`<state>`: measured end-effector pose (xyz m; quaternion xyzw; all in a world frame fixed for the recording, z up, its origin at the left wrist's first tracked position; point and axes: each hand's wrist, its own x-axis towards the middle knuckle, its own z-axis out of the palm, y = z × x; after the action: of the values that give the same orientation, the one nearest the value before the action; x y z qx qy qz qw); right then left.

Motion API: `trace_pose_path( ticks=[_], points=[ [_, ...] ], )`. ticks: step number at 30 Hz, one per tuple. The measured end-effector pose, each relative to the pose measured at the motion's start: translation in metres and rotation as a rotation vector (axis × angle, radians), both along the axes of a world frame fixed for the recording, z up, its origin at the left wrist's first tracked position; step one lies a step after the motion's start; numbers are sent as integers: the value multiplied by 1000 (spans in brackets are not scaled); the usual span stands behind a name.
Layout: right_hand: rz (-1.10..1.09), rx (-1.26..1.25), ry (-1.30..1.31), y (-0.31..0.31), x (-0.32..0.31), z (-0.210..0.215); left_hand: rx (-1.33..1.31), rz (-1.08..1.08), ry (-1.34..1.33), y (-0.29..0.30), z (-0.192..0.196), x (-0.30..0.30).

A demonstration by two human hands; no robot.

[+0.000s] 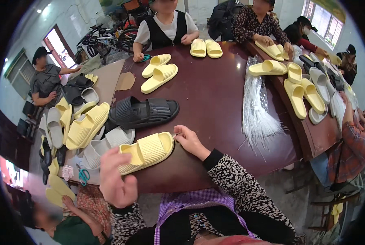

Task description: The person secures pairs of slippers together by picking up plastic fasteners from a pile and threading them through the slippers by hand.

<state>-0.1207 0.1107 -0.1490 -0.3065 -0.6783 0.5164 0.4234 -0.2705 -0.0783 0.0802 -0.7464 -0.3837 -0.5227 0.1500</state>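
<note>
A pale yellow ribbed slide slipper (154, 148) lies on the table right before me, its heel end partly hidden behind my left hand. My left hand (119, 177) is raised over that end, fingers apart and somewhat blurred, with nothing visible in it. At the slipper's toe, my right hand (190, 141) has thumb and forefinger pressed together; whatever they pinch is too small to make out. Grey slippers (97, 152) sit beside the yellow one on the left. Just beyond are black ribbed slippers (145, 113), placed end to end.
A bundle of thin white ties (258, 112) lies on the right of the dark red table (209, 96). Teal scissors (84, 175) rest near the left edge. More yellow slippers (160, 77) stand across the table, and a mixed pile (315, 92) is at far right. Several people work around it.
</note>
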Motion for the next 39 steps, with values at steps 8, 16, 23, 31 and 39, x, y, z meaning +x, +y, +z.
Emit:
trace_pose_path(
  ticks=[8, 16, 23, 31, 39],
  points=[
    [9, -109, 60, -6, 0, 12, 300, -449, 136, -34, 65, 45],
    [-5, -167, 45, 3, 4, 4, 709, -663, 278, -5, 98, 47],
    [15, -165, 36, 4, 4, 4, 766, -537, 358, -17, 98, 34],
    [0, -134, 55, 4, 4, 5, 994, 751, 600, -64, 70, 22],
    [27, -131, 45, 4, 1, 2, 1031, 3724, 739, -66, 79, 8]
  ],
)
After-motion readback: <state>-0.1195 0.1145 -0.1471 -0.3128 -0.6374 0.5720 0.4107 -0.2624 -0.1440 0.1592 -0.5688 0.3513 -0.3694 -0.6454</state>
